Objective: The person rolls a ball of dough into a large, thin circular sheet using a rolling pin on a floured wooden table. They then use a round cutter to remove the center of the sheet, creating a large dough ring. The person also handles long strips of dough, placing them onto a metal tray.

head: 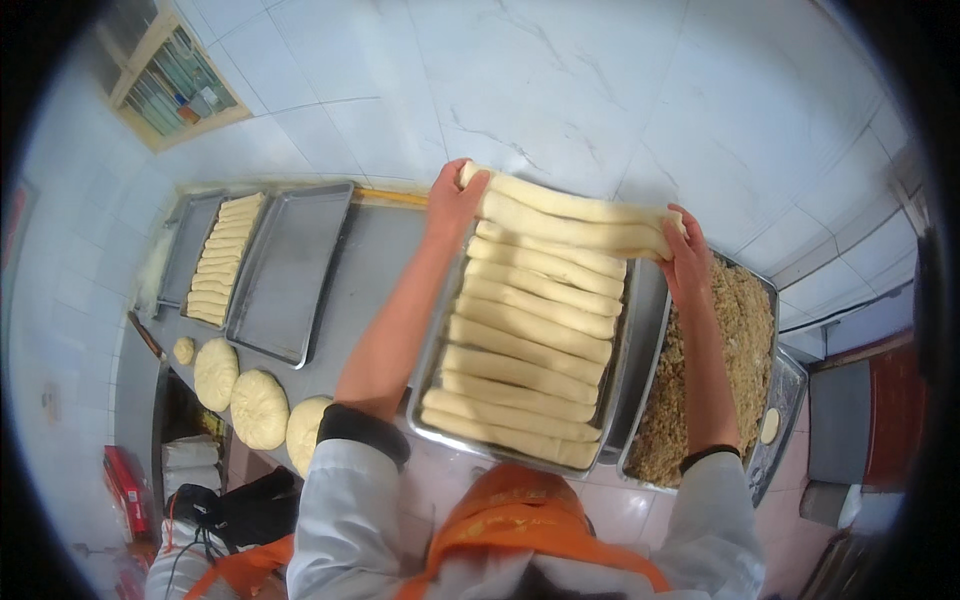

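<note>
My left hand [457, 196] grips the left ends of long dough strips [574, 217] at the far end of a metal baking tray. On the opposite side, my right hand [684, 244] grasps their right ends, so the strips span level between both hands and sag slightly. Two strips seem to be held; the one nearer me partly hides those below it. Under and before them, the baking tray [495, 452] carries several pale dough strips [532, 330] laid crosswise in a row.
Right of the tray lies a pan of crumbly brown filling [656, 427]. Leftward on the steel worktop [375, 262] are a shallow tray [289, 270], another with dough strips [223, 259], round dough pieces [259, 410] and a knife [146, 335]. Another person [225, 525] is at lower left. Tiled wall [525, 90] borders the back.
</note>
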Available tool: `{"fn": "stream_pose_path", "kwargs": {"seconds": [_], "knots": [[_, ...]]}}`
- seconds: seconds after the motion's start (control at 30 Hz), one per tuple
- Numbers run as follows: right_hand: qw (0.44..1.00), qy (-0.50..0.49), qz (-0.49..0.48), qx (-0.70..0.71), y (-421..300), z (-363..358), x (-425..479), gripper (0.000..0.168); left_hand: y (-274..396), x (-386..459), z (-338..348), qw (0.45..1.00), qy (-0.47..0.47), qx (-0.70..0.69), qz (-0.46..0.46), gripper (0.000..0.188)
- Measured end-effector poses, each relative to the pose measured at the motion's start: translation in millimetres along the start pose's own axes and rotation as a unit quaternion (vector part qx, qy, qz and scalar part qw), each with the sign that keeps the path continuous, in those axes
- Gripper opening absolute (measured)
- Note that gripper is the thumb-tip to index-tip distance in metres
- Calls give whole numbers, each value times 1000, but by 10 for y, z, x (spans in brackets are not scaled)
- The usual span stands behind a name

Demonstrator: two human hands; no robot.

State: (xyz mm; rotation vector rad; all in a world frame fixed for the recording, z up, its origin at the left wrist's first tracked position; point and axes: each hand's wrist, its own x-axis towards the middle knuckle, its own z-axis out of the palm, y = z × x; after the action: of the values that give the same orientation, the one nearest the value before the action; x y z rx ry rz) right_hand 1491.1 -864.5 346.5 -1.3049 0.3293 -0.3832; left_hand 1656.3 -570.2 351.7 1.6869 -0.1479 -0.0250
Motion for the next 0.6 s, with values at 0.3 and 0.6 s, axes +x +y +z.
{"fn": "stream_pose_path", "kwargs": {"seconds": [0.3,0.6], "knots": [[909,-15,74,-410,1499,-619,441,49,-1879,-749,-844,988,74,54,-126,48],[858,-129,-151,-474,1938,278,771,32,-2104,-3455,-1653,896,268,218,-278,24]]}}
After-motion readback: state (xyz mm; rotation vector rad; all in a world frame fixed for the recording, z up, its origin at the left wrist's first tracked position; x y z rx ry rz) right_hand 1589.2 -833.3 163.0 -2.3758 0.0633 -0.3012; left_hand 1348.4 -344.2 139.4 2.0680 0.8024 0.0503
